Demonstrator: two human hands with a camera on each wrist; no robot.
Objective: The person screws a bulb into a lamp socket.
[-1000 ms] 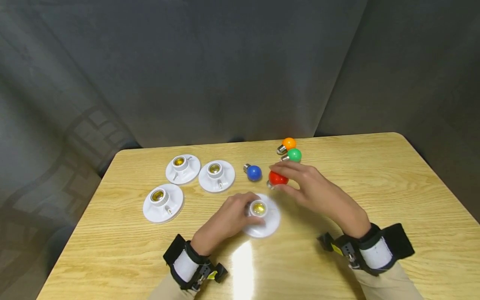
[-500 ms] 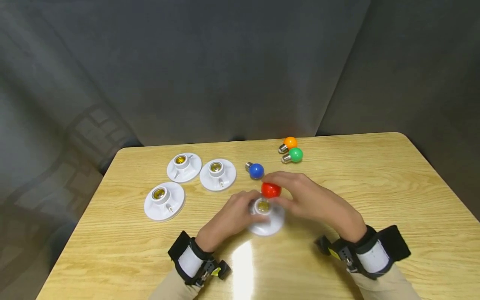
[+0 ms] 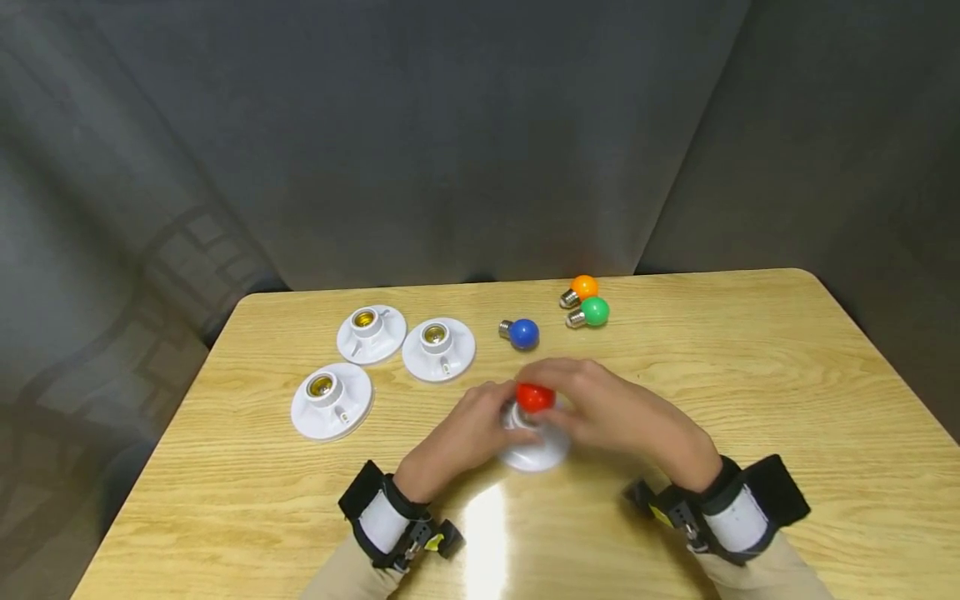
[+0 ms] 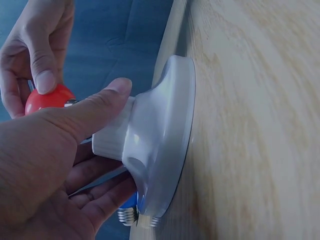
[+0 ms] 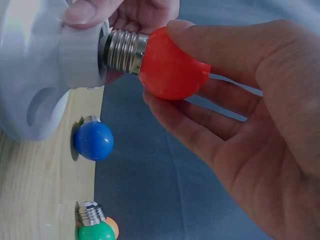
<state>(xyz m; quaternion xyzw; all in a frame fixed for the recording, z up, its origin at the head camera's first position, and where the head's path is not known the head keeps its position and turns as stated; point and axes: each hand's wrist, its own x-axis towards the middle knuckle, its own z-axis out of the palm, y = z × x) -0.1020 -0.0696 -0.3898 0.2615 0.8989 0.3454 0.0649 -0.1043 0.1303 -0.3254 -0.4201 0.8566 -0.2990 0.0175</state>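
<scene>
A red light bulb (image 5: 172, 67) is pinched between the thumb and fingers of my right hand (image 3: 603, 408). Its metal screw base sits at the mouth of a white lamp holder (image 3: 542, 454), which stands on the table. My left hand (image 3: 468, 429) grips that holder by its raised collar, thumb on one side and fingers on the other, as the left wrist view shows. Beyond the hands a blue bulb (image 3: 524, 334) lies on its side.
Three more white lamp holders, a front one (image 3: 331, 402), a back one (image 3: 372, 335) and a nearer-middle one (image 3: 438, 350), stand to the left with sockets up. A green bulb (image 3: 596, 311) and an orange bulb (image 3: 585, 287) lie near the table's (image 3: 750, 350) back edge. A dark curtain (image 3: 450, 142) hangs behind.
My right hand has carried the red bulb left and toward me, from beside the holder to over its socket. The blue bulb has turned a little on the table. My left hand keeps its grip.
</scene>
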